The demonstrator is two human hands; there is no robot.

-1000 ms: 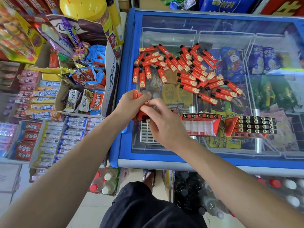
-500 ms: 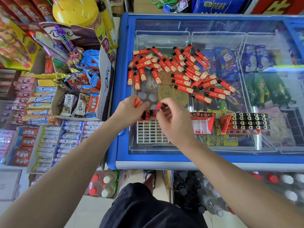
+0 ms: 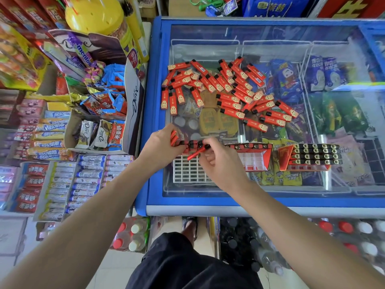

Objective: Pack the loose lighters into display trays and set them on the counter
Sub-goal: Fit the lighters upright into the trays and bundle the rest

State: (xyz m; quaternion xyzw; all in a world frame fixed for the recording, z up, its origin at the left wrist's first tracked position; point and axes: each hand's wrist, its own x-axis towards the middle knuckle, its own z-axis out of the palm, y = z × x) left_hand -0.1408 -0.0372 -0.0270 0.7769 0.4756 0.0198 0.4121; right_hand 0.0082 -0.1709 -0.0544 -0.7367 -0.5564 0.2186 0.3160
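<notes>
Your right hand [image 3: 218, 163] pinches 1 lighter [image 3: 195, 153] over the white tray [image 3: 187, 174] while your left hand [image 3: 164, 144] grips spares; seat it in a free slot next.

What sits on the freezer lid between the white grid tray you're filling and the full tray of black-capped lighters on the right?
In the head view, a red display tray with one row of lighters along its top edge and empty slots below.

**Freezer-top layout**

Loose lighters [image 3: 227, 88] heaped toward the back of the freezer lid [image 3: 270, 197]. Three trays in a row nearer: grid tray [image 3: 185, 172] left, half-filled tray [image 3: 253, 156] middle, full tray [image 3: 312, 156] right. Candy boxes [image 3: 100, 113] off left.
</notes>
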